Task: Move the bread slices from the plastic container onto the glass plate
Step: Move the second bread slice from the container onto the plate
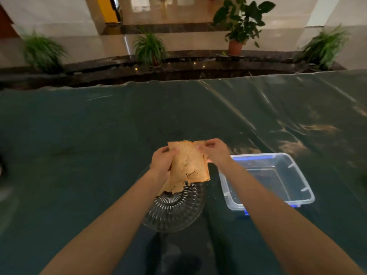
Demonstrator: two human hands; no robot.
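Brown bread slices (188, 165) hang upright above the ribbed glass plate (174, 211), their torn lower edge close over the plate's far side. My left hand (161, 160) grips their left edge and my right hand (213, 150) pinches the top right corner. The clear plastic container (294, 175) stands to the right of the plate; no bread shows inside it.
A dark green cloth under shiny plastic film (99, 135) covers the table. Beyond the table's far edge (178, 82) runs a dark stone ledge with potted plants (238, 22). A blue clip (246, 212) shows at the container's near rim.
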